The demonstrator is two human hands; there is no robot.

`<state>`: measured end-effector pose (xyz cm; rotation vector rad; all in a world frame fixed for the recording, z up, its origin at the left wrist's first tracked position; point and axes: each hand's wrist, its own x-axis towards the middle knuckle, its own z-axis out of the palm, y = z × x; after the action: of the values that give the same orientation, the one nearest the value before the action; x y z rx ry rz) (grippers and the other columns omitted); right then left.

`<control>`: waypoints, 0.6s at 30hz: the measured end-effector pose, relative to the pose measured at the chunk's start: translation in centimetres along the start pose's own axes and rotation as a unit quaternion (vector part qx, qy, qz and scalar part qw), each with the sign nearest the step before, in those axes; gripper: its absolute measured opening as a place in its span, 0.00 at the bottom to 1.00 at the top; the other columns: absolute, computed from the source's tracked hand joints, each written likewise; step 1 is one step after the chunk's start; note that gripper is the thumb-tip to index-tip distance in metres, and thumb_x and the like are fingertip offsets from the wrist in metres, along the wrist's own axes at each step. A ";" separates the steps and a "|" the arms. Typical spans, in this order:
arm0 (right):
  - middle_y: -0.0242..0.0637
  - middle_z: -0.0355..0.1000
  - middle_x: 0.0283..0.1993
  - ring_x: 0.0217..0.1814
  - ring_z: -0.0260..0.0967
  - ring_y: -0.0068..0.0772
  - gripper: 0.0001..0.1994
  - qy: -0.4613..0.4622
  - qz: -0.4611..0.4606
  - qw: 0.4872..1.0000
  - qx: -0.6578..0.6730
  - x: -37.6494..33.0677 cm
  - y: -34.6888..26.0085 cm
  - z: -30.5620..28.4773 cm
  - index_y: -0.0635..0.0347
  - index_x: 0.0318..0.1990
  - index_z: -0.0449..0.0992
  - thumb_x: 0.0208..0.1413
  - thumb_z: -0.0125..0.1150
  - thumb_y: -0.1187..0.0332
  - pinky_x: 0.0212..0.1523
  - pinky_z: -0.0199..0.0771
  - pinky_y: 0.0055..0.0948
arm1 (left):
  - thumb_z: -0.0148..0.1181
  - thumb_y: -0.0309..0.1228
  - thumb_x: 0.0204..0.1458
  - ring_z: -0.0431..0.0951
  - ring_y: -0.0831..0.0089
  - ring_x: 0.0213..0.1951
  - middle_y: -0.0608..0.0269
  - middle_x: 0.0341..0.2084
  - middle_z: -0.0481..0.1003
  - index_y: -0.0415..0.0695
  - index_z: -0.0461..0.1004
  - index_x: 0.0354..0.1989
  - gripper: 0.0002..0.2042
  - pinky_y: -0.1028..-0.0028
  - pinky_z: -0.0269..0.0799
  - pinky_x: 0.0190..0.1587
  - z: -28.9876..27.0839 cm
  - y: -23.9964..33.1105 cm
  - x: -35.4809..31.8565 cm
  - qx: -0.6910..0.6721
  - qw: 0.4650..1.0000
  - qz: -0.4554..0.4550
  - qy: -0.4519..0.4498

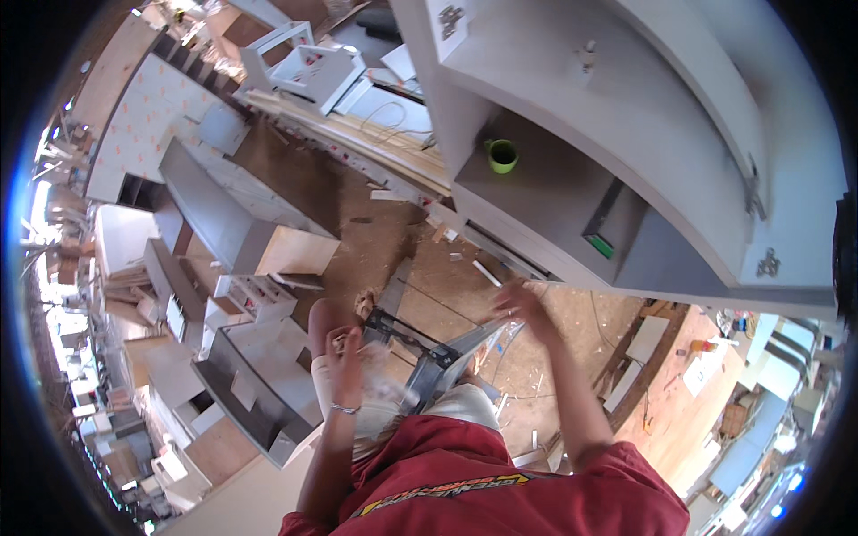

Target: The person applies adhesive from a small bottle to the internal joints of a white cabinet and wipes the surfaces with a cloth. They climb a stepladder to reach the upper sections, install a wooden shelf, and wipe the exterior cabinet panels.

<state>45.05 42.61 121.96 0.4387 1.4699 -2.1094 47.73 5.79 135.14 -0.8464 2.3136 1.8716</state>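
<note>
Pinching what looks like a small screw [340, 340], the left hand [343, 353] is curled; right hand [518, 302] fingers spread near the cabinet [572, 170].

Daylight from the frame's blown-out left and lower-right edges lights my workshop brightly, my raised right hand [523, 304] is motion-blurred, and fisheye curvature bends edges toward the black rim.
</note>
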 end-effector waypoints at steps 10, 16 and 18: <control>0.43 0.78 0.39 0.40 0.76 0.29 0.09 0.320 -0.389 0.813 -0.291 -7.0 -20.0 11.5 0.62 0.46 0.78 0.60 0.63 0.71 0.37 0.75 0.32 | 0.50 0.45 0.68 0.64 0.66 0.67 0.56 0.66 0.63 0.43 0.52 0.71 0.29 0.65 0.62 0.66 9.1 10.9 -3.0 -0.135 0.923 0.178 -0.315; 0.44 0.77 0.53 0.59 0.71 0.52 0.11 0.436 -0.508 0.468 -0.577 3.2 -28.8 6.4 0.61 0.42 0.76 0.51 0.66 0.73 0.62 0.70 0.46 | 0.52 0.44 0.68 0.73 0.64 0.59 0.53 0.59 0.70 0.41 0.60 0.67 0.26 0.65 0.70 0.59 1.1 4.4 -2.0 -0.099 0.965 0.042 -0.238; 0.45 0.76 0.57 0.64 0.69 0.52 0.10 0.422 -0.520 0.435 -0.602 6.9 -29.2 7.4 0.61 0.42 0.77 0.52 0.63 0.73 0.68 0.66 0.45 | 0.52 0.44 0.68 0.76 0.65 0.55 0.54 0.55 0.73 0.41 0.63 0.64 0.24 0.66 0.73 0.56 -1.4 2.2 -2.3 -0.093 0.975 0.013 -0.202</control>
<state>22.55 41.97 143.07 -0.1823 3.9948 -0.3586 49.12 5.58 138.30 -0.3955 1.9386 2.0629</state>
